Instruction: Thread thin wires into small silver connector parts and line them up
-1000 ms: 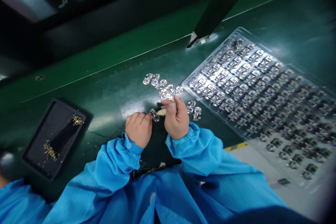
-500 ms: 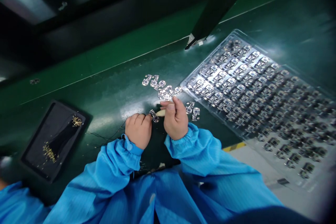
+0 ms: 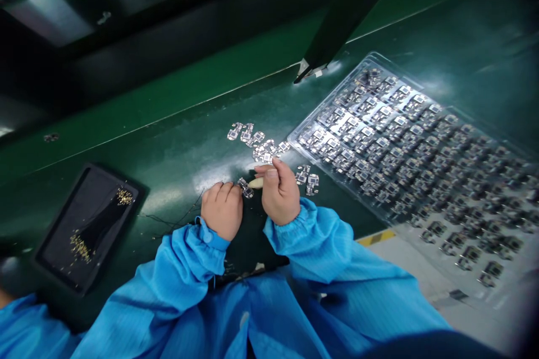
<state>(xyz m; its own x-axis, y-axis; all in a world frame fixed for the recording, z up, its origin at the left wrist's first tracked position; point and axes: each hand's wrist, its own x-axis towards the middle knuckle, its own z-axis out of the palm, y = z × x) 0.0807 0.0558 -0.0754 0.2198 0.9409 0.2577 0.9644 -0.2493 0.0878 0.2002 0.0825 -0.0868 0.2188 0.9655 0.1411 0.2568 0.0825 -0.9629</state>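
Note:
A small circuit board sits between my two hands, just above the dark green bench. My left hand is closed, palm down, with its curled fingers at the board's left edge; its thumb is hidden. My right hand is closed too, thumb upward. From it a cream-coloured tapered tip points left and meets the board; I cannot tell whether it is a tool or a covered finger. Several loose circuit boards lie beyond my hands, and two more boards lie right of my right hand.
A clear plastic tray with rows of boards covers the right side, overhanging the bench edge. At left stands a black tray with thin dark wires and gold-coloured ends. Loose dark wires lie by my left wrist. A dark post rises behind.
The whole view has shifted slightly. My hands keep nearly the same pose at the circuit board, with the cream tip still against it.

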